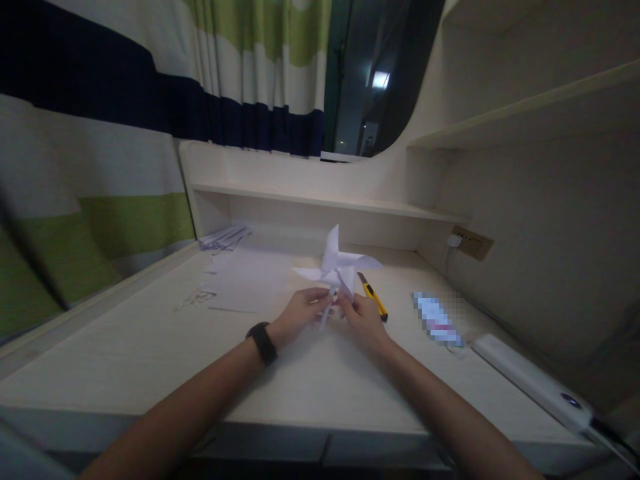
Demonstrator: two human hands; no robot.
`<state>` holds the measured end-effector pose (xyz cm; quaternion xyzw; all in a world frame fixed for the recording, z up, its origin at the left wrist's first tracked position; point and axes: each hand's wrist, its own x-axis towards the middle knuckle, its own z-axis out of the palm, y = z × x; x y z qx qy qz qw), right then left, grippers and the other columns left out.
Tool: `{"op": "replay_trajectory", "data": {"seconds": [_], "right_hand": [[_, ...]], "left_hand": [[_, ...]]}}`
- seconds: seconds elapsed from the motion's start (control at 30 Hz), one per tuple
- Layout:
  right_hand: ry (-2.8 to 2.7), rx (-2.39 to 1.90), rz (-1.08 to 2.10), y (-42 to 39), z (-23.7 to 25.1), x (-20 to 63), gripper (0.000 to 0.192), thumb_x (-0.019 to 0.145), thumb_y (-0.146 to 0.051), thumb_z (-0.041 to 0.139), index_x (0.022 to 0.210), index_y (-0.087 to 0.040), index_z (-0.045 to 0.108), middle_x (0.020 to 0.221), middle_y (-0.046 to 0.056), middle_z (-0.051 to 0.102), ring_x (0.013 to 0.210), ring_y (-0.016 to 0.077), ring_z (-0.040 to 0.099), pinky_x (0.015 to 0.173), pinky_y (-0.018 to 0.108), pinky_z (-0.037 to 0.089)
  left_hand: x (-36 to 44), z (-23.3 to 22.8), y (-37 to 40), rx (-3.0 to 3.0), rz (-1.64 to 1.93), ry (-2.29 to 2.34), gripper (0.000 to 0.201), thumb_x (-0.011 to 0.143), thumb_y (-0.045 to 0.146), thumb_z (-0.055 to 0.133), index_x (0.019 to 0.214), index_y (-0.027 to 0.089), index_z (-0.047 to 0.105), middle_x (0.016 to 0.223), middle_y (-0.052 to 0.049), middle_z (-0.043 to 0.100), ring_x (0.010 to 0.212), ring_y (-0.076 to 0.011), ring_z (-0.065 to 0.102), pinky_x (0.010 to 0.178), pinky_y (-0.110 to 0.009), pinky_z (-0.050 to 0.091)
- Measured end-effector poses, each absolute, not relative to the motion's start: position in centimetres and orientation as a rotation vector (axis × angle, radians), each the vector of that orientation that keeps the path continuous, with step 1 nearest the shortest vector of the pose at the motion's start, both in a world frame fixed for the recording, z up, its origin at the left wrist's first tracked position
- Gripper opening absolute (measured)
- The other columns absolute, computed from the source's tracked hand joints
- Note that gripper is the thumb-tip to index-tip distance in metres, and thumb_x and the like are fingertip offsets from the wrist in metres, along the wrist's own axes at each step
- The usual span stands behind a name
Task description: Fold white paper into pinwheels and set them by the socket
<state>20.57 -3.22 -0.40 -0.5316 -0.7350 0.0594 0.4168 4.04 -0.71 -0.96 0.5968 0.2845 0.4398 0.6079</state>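
A white paper pinwheel with pointed, folded blades is held up over the middle of the desk. Its thin pale stick slants down between my hands. My left hand, with a dark band at the wrist, pinches the stick just below the blades. On the other side, my right hand is closed with its fingertips at the lowest blade and the top of the stick. Exactly where those fingertips press is hard to make out. Close beyond my right hand lies a yellow utility knife, its tip pointing away.
White paper sheets lie on the desk at left, with folded strips behind and thin pale pieces nearer. At right are a blurred-out phone and a long white power strip. A shelf spans the back.
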Motion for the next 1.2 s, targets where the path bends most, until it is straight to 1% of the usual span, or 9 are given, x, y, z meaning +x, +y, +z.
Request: {"op": "replay_trajectory", "data": {"seconds": [0.1,0.2,0.33,0.43,0.53,0.77,0.9,1.07,1.2], "right_hand": [[-1.973,-1.292,0.161,-3.6,-0.1,20.7,0.048,0.088,-0.05,0.042,0.059,-0.016,0.06,0.049,0.0,0.055,0.045,0.011,0.05,0.045,0.022,0.027],[-1.837,-1.269,-0.111,-3.6,0.8,21.9,0.044,0.089,-0.046,0.043,0.058,-0.017,0.055,0.05,0.0,0.051,0.048,0.0112,0.046,0.05,0.023,0.03],[-1.514,-1.243,-0.47,-2.9,2.0,23.8,0.028,0.088,-0.041,0.047,0.092,-0.016,0.059,0.087,0.009,0.062,0.082,0.0206,0.055,0.073,0.032,0.041],[-1.563,-1.202,-0.534,-1.9,2.1,24.5,0.049,0.083,-0.046,0.053,0.12,-0.015,0.048,0.113,0.016,0.057,0.105,0.0268,0.05,0.088,0.041,0.039],[-1.674,-1.208,-0.467,-1.3,1.3,24.3,0.061,0.079,-0.05,0.057,0.126,-0.013,0.044,0.114,0.016,0.058,0.103,0.027,0.052,0.088,0.041,0.04],[-1.733,-1.354,-0.468,-1.6,-0.2,23.3,0.029,0.09,-0.034,0.043,0.098,-0.014,0.063,0.08,0.009,0.067,0.075,0.0209,0.061,0.072,0.031,0.042],[-1.64,-1.37,-0.274,-2.0,0.2,23.3,0.03,0.091,-0.031,0.041,0.082,-0.017,0.065,0.074,0.005,0.07,0.066,0.0172,0.063,0.064,0.026,0.041],[-1.417,-1.38,0.023,-2.4,1.1,22.8,0.037,0.089,-0.039,0.043,0.071,-0.016,0.066,0.065,0.005,0.07,0.057,0.0167,0.064,0.058,0.025,0.042],[-1.28,-1.365,0.176,-2.2,1.2,22.8,0.041,0.086,-0.045,0.044,0.072,-0.015,0.066,0.068,0.008,0.071,0.055,0.0176,0.065,0.056,0.026,0.044]], "left_hand": [[4.1,-1.1,-0.5,1.397,1.047,0.697,0.04,0.073,0.044,0.067,0.097,0.012,0.066,0.089,-0.01,0.065,0.071,-0.0155,0.059,0.062,-0.027,0.045],[4.0,-1.1,-0.3,1.369,1.085,0.745,0.041,0.073,0.043,0.068,0.096,0.01,0.066,0.083,-0.009,0.064,0.066,-0.014,0.057,0.058,-0.025,0.044],[4.0,-1.0,-0.3,1.366,1.081,0.833,0.039,0.072,0.041,0.068,0.096,0.01,0.065,0.081,-0.009,0.064,0.065,-0.014,0.058,0.055,-0.024,0.044],[4.0,-1.2,-0.2,1.409,1.039,0.853,0.04,0.074,0.041,0.066,0.097,0.009,0.065,0.077,-0.008,0.063,0.062,-0.0137,0.057,0.052,-0.023,0.043],[4.0,-1.5,-0.1,1.476,1.014,0.848,0.043,0.075,0.043,0.064,0.098,0.008,0.066,0.071,-0.007,0.061,0.056,-0.0124,0.054,0.047,-0.022,0.039],[3.7,-1.8,0.2,1.501,1.017,0.783,0.048,0.075,0.048,0.063,0.1,0.007,0.067,0.068,-0.004,0.059,0.052,-0.0103,0.05,0.048,-0.023,0.036],[3.6,-1.4,-0.2,1.44,0.979,0.638,0.042,0.077,0.046,0.063,0.098,0.01,0.068,0.074,-0.005,0.06,0.063,-0.0115,0.053,0.06,-0.025,0.041],[3.4,-0.5,-0.7,1.253,0.909,0.485,0.035,0.078,0.037,0.065,0.107,0.017,0.065,0.109,-0.01,0.061,0.086,-0.0163,0.059,0.077,-0.031,0.044],[3.2,-0.7,-0.5,1.15,0.808,0.446,0.037,0.079,0.037,0.063,0.109,0.015,0.061,0.118,-0.017,0.058,0.09,-0.0195,0.06,0.076,-0.033,0.046]]}}
